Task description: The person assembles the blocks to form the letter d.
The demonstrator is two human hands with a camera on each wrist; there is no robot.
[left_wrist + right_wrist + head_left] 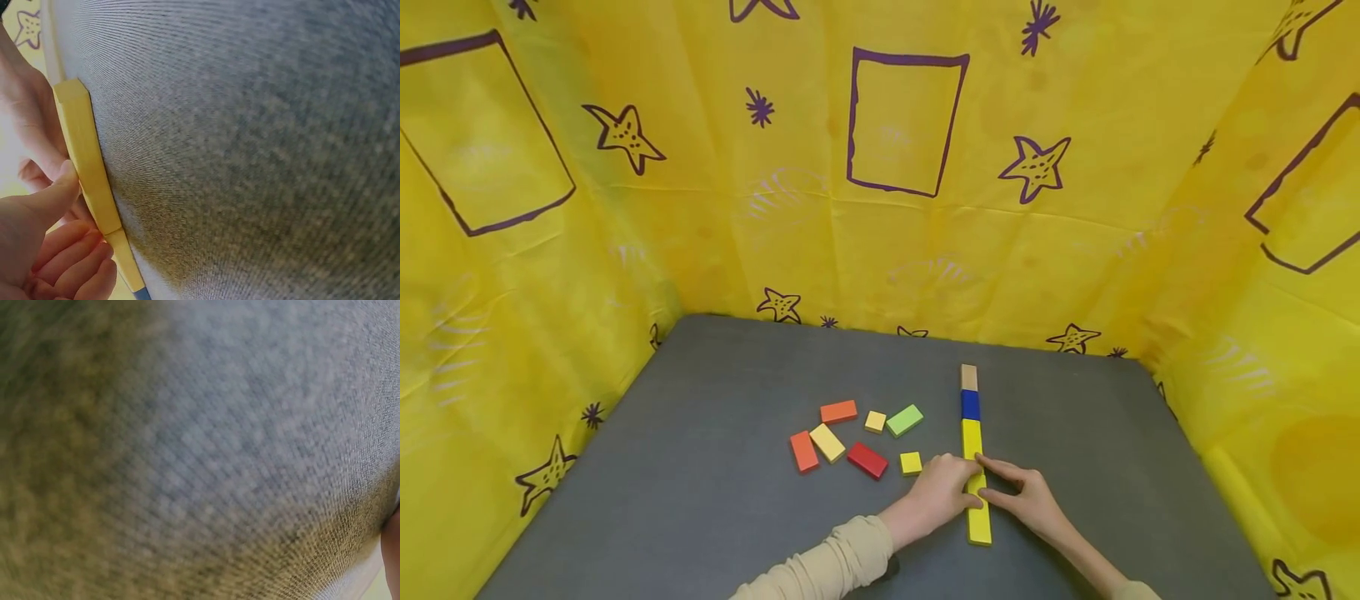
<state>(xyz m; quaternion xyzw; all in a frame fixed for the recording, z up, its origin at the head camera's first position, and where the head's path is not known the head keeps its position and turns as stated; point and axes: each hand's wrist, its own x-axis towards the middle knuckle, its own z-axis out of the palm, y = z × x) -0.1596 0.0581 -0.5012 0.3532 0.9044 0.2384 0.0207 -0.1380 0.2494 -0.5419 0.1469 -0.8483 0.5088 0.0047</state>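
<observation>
Yellow cloth (700,242) with purple drawings stands around a dark grey counter (685,517), and I take the row of blocks (972,437) on this counter as my landmark. Farthest to the left of the row lie an orange block (803,452) and a pale yellow block (827,443), with a second orange block (838,412) behind them. Nearer to the row come a red block (867,461), a small pale cube (875,422), a green block (905,421) and a small yellow block (911,463). Next, the left hand (936,493) is at the row's left side: its thumb touches the yellow part and its fingers are bent; whether they pinch, I cannot tell. The row itself has a wooden block (969,377) at its far end, then a blue block (970,405), then yellow blocks (978,527) toward the person. On its right side, the right hand (1028,497) touches the row with thumb and forefinger extended, a little apart. I judge that the yellow blocks are being straightened; such adjusting calls for light, equal pressure from both sides.
</observation>
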